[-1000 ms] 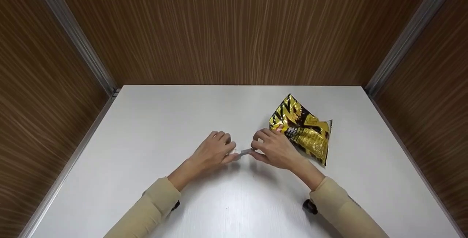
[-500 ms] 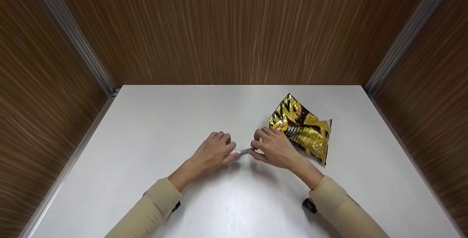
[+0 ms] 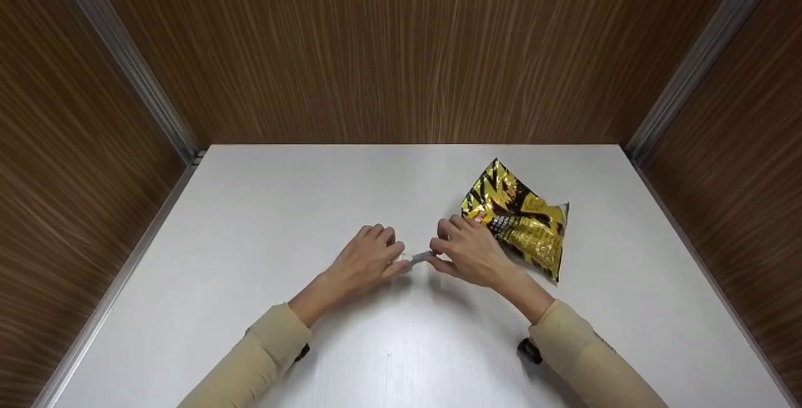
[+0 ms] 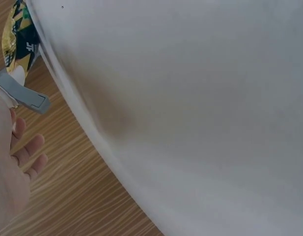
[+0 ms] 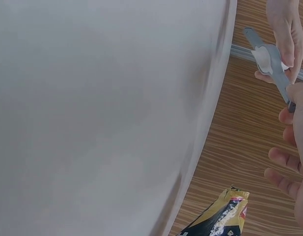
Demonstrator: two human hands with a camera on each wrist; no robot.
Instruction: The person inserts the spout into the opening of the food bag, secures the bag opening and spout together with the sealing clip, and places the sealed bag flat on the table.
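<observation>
Both hands meet mid-table on a small flat grey plastic clip (image 3: pixel 421 259): left hand (image 3: pixel 366 262) pinches one end, right hand (image 3: pixel 468 254) the other. Crinkly gold-and-black foil snack bag (image 3: pixel 520 220) lies just beside the right hand. Looks like the clip's being readied; it needs spreading open.

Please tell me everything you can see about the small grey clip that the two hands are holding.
The grey clip is a small, flat, elongated piece that looks like matte plastic, with a squared end bearing a faint outlined rectangle. A white part shows near its middle. It lies roughly level, between the two hands and low over the white table, left of the gold and black snack bag. The left hand pinches one end and the right hand pinches the other. Whether it touches the table cannot be told.
</observation>
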